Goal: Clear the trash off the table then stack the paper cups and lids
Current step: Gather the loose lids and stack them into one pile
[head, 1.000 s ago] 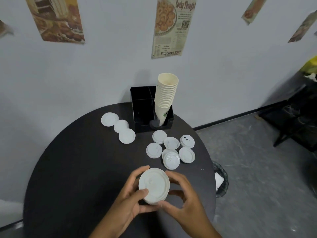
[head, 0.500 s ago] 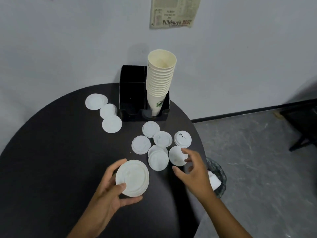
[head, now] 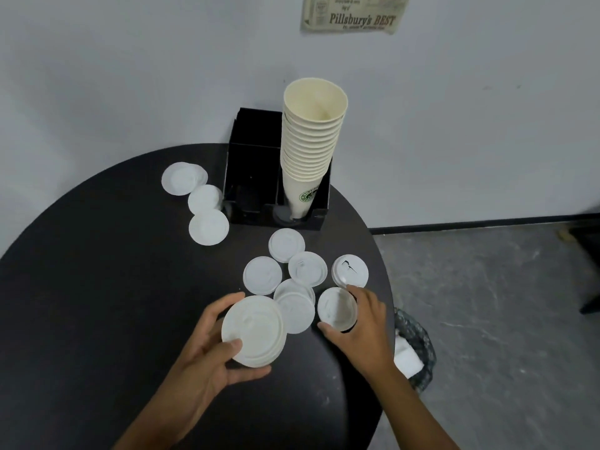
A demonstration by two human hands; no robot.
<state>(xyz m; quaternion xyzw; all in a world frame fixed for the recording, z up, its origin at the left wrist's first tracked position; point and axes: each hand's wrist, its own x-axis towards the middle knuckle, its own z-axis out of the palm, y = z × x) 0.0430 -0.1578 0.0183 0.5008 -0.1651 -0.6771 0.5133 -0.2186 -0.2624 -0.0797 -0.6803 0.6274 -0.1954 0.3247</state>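
My left hand (head: 207, 355) grips a stack of white lids (head: 255, 331) just above the round black table (head: 81, 303). My right hand (head: 363, 323) curls its thumb and fingers round a single white lid (head: 336, 307) lying near the table's right edge. Several more white lids (head: 285, 274) lie loose beyond my hands, one of them torn (head: 350, 270). Three other lids (head: 204, 199) lie in a row at the back left. A tall stack of paper cups (head: 310, 147) leans in a black organizer (head: 256, 177) against the wall.
A mesh trash bin (head: 417, 349) with white paper in it stands on the grey floor right of the table. A poster (head: 354, 14) hangs on the wall above the cups. Dark furniture shows at the far right edge.
My right hand let go of the lid stack, moved right and closed round a single lid on the table. My left hand kept the stack. The view tilted down.
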